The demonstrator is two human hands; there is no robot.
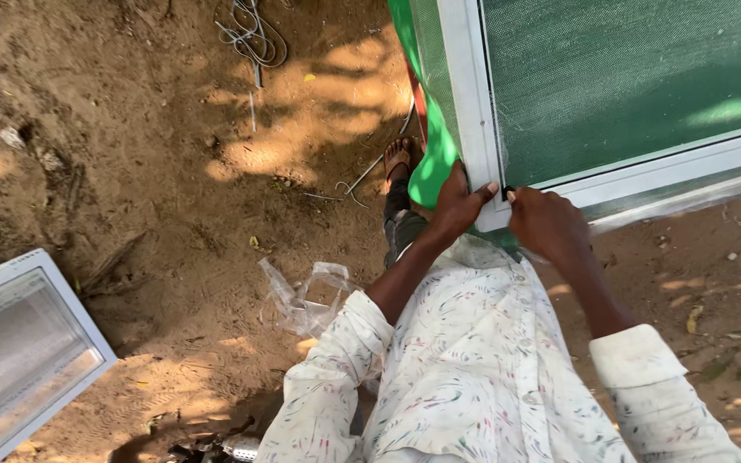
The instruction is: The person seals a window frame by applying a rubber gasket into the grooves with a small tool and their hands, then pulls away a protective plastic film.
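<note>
Both hands meet at the white frame (473,129) corner: left hand (458,206) steadies it, right hand (546,225) pinches something small and dark against the green mesh (628,77).

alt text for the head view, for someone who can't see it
Both hands, left hand and right hand, pinch at the corner of a white window frame fitted with green mesh, over sandy ground. Crumpled clear plastic lies nearby.

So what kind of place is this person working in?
Probably an outdoor work yard: bare sandy ground in dappled tree shade, a white window frame with green mesh under both hands, and a second frame lying on the dirt.
</note>
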